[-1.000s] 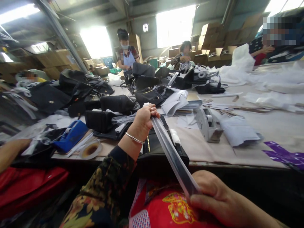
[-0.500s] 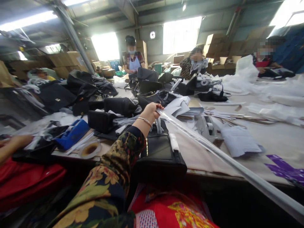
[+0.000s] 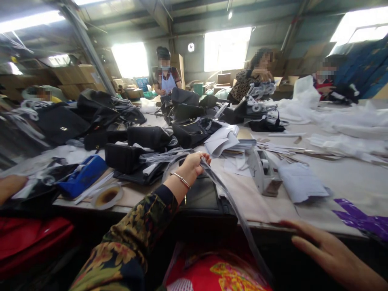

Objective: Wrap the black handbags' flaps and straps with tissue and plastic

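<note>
My left hand (image 3: pixel 193 163) is closed on the top end of a long clear plastic strip (image 3: pixel 235 214), just above a black handbag (image 3: pixel 202 200) lying at the table's near edge. The strip hangs slack from the hand down toward my red lap. My right hand (image 3: pixel 329 250) is at the lower right, fingers stretched out and apart, holding nothing and clear of the strip. More clear strips (image 3: pixel 165 155) lie piled just left of my left hand.
Black handbags (image 3: pixel 145 137) crowd the left and middle of the long table (image 3: pixel 348 178). A tape dispenser (image 3: pixel 263 169), papers (image 3: pixel 298 182), a blue dispenser (image 3: pixel 81 176) and a tape roll (image 3: pixel 106 197) lie near. Other people work at the far side and at the left edge.
My right hand has let go of the strip's lower end and opened. The strip, pulled taut before, now hangs slack. My left hand has dropped slightly toward the handbag.
</note>
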`<action>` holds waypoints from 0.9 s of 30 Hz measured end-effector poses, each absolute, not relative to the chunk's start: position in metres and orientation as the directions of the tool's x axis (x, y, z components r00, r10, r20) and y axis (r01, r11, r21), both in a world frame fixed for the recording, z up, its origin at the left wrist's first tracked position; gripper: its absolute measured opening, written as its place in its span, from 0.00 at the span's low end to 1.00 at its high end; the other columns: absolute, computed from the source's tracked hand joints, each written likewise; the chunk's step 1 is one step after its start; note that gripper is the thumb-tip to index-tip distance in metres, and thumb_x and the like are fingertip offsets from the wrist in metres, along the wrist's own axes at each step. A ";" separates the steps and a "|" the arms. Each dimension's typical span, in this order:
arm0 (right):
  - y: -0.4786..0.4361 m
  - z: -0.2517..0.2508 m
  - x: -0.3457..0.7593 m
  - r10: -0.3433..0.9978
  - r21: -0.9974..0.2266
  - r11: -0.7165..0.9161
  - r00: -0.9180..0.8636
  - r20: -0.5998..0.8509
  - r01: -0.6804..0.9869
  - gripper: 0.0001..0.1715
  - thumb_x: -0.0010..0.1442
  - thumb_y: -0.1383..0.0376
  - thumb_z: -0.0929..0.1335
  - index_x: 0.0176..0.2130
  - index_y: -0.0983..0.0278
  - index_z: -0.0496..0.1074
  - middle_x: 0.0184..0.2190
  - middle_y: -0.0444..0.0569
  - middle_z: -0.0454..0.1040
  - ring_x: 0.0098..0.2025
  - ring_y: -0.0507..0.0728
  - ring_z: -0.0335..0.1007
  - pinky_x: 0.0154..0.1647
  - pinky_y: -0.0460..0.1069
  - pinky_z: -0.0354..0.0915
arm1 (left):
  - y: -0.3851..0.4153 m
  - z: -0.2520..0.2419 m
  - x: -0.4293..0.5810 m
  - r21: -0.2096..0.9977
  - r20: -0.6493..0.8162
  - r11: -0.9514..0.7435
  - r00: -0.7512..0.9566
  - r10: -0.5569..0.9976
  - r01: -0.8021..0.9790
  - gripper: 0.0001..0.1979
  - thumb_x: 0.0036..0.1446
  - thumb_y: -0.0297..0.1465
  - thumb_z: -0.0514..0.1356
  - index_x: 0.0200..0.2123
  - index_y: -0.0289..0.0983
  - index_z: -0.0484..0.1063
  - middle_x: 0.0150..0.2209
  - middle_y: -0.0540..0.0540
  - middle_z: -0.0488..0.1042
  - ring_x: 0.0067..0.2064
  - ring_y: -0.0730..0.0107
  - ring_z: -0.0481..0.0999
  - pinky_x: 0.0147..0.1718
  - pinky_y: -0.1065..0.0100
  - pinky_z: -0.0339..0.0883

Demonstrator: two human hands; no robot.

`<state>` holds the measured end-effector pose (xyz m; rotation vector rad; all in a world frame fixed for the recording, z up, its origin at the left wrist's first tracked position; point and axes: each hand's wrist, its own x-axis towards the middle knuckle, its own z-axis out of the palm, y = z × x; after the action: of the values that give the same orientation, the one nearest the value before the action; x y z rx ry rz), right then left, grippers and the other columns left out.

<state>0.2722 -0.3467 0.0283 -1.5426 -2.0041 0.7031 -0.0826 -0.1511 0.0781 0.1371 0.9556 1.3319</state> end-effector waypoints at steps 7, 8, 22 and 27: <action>-0.246 0.085 0.104 0.905 -0.842 0.328 -0.399 0.149 0.429 0.22 0.62 0.50 0.68 0.44 0.64 0.79 0.38 0.52 0.81 0.40 0.62 0.76 0.41 0.53 0.70 | -0.168 0.092 -0.059 0.746 -0.415 0.307 -0.052 0.909 -0.591 0.15 0.64 0.17 0.49 0.26 0.34 0.65 0.24 0.48 0.69 0.24 0.76 0.72 0.32 0.72 0.74; -0.240 0.086 0.091 0.902 -0.871 0.286 -0.420 0.103 0.401 0.20 0.60 0.50 0.69 0.37 0.64 0.79 0.30 0.49 0.79 0.33 0.58 0.73 0.35 0.51 0.67 | -0.169 0.091 -0.061 0.778 -0.394 0.312 -0.038 0.918 -0.545 0.15 0.65 0.19 0.49 0.27 0.34 0.66 0.24 0.47 0.70 0.24 0.75 0.73 0.32 0.71 0.74; -0.205 0.128 0.077 0.946 -0.951 -0.123 -0.322 -0.026 -0.285 0.22 0.46 0.53 0.81 0.29 0.68 0.76 0.16 0.41 0.64 0.17 0.46 0.56 0.17 0.42 0.51 | -0.124 0.021 -0.137 0.779 -0.060 -0.143 0.300 0.952 0.610 0.06 0.42 0.24 0.69 0.27 0.37 0.78 0.27 0.51 0.76 0.34 0.67 0.75 0.42 0.69 0.69; -0.194 0.140 0.071 0.960 -0.933 -0.121 -0.280 -0.023 -0.338 0.19 0.46 0.58 0.81 0.27 0.69 0.76 0.16 0.41 0.63 0.18 0.45 0.54 0.17 0.41 0.52 | -0.118 0.000 -0.140 0.600 -0.088 -0.237 0.357 0.930 0.764 0.02 0.49 0.29 0.67 0.28 0.36 0.80 0.29 0.47 0.78 0.36 0.62 0.77 0.44 0.66 0.68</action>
<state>0.0710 -0.1941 0.1399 -0.8443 -1.0872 1.6112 -0.1395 -0.1181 -0.0004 2.0668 1.4654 0.3887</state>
